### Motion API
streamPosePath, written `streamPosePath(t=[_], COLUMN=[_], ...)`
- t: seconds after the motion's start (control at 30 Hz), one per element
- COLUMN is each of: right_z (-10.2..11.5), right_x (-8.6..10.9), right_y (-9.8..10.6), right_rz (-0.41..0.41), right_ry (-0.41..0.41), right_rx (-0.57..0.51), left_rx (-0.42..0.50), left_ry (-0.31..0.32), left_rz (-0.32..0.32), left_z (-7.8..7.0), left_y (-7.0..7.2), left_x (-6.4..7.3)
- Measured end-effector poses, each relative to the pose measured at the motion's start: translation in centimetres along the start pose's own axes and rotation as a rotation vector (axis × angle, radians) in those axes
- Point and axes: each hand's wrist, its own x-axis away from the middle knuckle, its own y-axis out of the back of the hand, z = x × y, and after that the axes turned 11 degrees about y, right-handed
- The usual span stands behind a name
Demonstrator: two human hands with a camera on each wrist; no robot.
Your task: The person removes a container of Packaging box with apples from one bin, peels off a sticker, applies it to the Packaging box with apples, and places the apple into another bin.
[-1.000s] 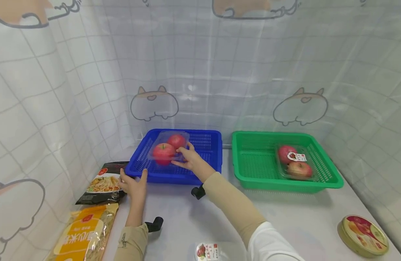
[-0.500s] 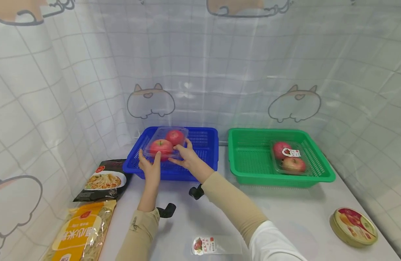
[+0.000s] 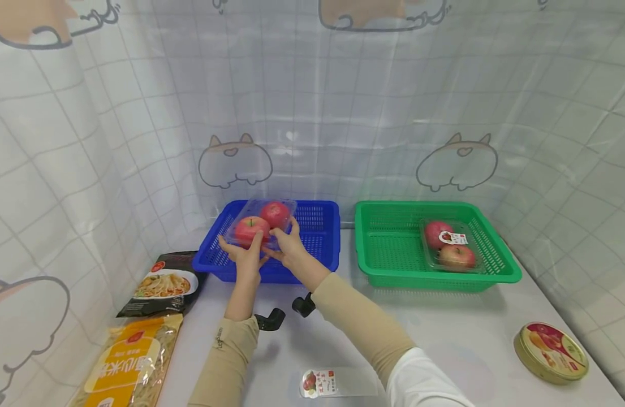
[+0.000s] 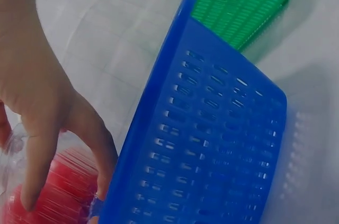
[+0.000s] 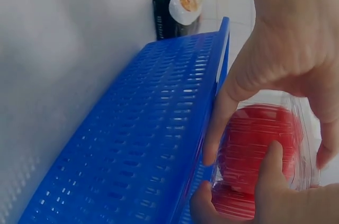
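Note:
A clear plastic box [image 3: 256, 208] with two red apples [image 3: 251, 229] is tilted over the blue basket [image 3: 319, 237]. My left hand [image 3: 245, 260] holds its near left side, the thumb lying over the front apple. My right hand [image 3: 293, 249] grips the near right side of the same box. In the right wrist view, red fruit [image 5: 254, 152] shows through the clear wall between both hands, beside the basket's rim. The left wrist view has my left hand [image 4: 47, 91] with its fingers spread on the box. Part of the box's underside is hidden.
To the right stands a green basket [image 3: 393, 249] holding another clear box of apples [image 3: 457, 256]. A black noodle packet [image 3: 162, 285] and a yellow packet [image 3: 129, 364] lie at the left. Nearer are a flat labelled clear piece [image 3: 319, 383] and a round tin [image 3: 551, 351].
My left hand has left the blue basket's front left corner, moved right and taken hold of the apple box. The right hand keeps its grip, and the box stays over the basket.

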Motion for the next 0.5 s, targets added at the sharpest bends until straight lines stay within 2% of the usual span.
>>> streamPosePath(t=[0.3,0.5], right_z=[0.0,0.0], right_x=[0.9,1.7], right_y=[0.2,0.6], right_rz=[0.020,0.040], right_ry=[0.040,0.039], right_rx=[0.029,0.114], left_rx=[0.023,0.060], left_ry=[-0.033,-0.078], left_rz=[0.021,0.030], left_z=[0.1,0.1], left_y=[0.0,0.2], left_x=[-0.3,-0.2])
